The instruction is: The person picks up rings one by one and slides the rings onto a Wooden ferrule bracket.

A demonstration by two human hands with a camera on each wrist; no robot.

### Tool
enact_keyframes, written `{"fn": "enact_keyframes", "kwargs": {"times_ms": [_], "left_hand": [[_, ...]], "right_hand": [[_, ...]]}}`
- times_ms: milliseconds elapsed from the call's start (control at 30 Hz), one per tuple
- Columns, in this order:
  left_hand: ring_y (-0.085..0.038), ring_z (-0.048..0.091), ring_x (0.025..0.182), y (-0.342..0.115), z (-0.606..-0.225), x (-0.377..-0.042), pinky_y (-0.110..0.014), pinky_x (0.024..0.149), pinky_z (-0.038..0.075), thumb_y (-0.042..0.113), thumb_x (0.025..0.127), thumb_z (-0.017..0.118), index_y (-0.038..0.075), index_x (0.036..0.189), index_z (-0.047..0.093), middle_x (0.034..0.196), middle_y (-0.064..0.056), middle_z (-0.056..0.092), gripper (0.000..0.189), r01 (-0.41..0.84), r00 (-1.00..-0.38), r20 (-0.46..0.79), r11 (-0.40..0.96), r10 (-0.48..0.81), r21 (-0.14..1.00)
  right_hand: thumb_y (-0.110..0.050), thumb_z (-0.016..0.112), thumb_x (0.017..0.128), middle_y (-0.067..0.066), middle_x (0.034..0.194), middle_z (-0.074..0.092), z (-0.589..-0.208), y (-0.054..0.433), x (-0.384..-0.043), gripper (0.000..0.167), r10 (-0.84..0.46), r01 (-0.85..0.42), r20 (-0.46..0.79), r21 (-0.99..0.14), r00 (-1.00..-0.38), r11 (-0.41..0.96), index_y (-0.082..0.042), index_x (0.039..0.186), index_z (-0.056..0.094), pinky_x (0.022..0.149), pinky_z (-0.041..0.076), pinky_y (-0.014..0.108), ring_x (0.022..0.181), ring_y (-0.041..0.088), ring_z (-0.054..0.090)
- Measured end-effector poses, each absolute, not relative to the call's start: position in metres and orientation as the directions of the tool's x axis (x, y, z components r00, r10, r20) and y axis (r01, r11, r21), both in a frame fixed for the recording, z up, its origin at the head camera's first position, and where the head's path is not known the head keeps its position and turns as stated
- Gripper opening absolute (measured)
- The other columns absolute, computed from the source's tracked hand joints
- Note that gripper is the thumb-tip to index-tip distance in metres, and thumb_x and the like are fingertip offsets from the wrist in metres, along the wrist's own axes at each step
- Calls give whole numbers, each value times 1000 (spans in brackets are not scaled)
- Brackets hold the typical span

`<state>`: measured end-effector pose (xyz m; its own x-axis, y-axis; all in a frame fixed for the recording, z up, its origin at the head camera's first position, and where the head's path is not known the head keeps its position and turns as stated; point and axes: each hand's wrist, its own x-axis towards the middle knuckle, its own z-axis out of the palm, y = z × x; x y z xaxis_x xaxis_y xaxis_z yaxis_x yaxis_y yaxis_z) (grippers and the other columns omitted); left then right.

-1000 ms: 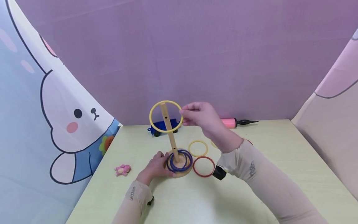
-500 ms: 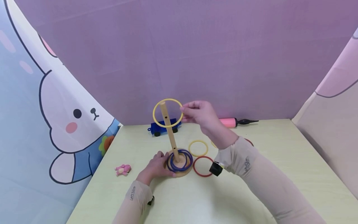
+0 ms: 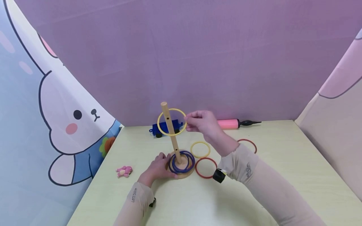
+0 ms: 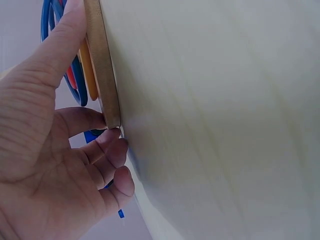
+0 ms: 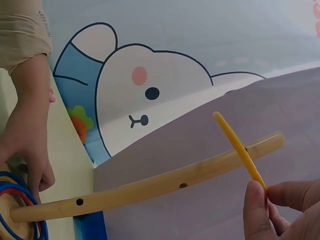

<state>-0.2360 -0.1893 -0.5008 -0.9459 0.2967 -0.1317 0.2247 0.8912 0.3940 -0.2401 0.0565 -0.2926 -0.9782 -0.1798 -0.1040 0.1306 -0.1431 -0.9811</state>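
Note:
A wooden ring toss stand (image 3: 174,143) rises upright from a round base, its post leaning slightly left in the head view. Blue rings (image 3: 193,163) lie around the post's foot, with red and orange ones among them in the wrist views. My left hand (image 3: 156,169) grips the base (image 4: 104,70) at its left edge, thumb in front and fingers behind. Between thumb and fingertips, my right hand (image 3: 204,124) pinches a yellow ring (image 3: 171,135). That ring encircles the post near its top, and the post's tip (image 5: 275,141) sticks out beyond it.
On the table right of the base lie another yellow ring (image 3: 209,150), a red ring (image 3: 216,168) and a second red ring (image 3: 255,147). Behind stand a blue toy wagon (image 3: 155,129) and a pink pump (image 3: 229,124). A small pink toy figure (image 3: 124,171) lies left.
My right hand has lowered the yellow ring and shifted it slightly right, so the post's tip now shows above it. The left hand keeps its hold on the base.

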Motion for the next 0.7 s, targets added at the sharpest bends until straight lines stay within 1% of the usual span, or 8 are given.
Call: {"fn": "enact_keyframes", "kwargs": {"times_ms": [200, 367, 433, 700], "left_hand": [[-27, 46, 104, -189, -501, -236, -48, 92, 43, 63, 61, 83, 7, 151, 36, 120, -12, 46, 116, 223, -945, -140, 895, 296, 387], [-26, 45, 103, -189, -501, -237, -48, 92, 43, 64, 61, 83, 8, 151, 35, 119, -11, 45, 116, 216, -945, -146, 895, 292, 390], [-26, 45, 102, -190, -501, -237, -48, 91, 43, 64, 61, 83, 7, 151, 35, 118, -11, 45, 117, 221, -945, -141, 894, 295, 390], [-26, 45, 100, -190, -502, -237, -47, 89, 43, 64, 61, 83, 6, 150, 36, 116, -11, 45, 117, 236, -944, -127, 894, 303, 382]], "right_hand": [[-2, 65, 92, 13, 88, 67, -308, 57, -240, 24, -182, 140, -115, -981, -977, -137, 12, 112, 62, 70, 56, 30, 64, 16, 66], [-1, 65, 92, 12, 86, 67, -321, 58, -239, 22, -177, 145, -120, -980, -977, -133, 12, 110, 63, 68, 56, 30, 62, 15, 65], [-2, 66, 91, 11, 84, 67, -328, 58, -240, 21, -176, 148, -124, -980, -977, -131, 11, 108, 64, 67, 56, 29, 62, 15, 65], [0, 64, 92, 10, 77, 65, -353, 60, -240, 24, -194, 140, -114, -982, -974, -124, 16, 109, 61, 63, 55, 27, 59, 13, 63]]}}
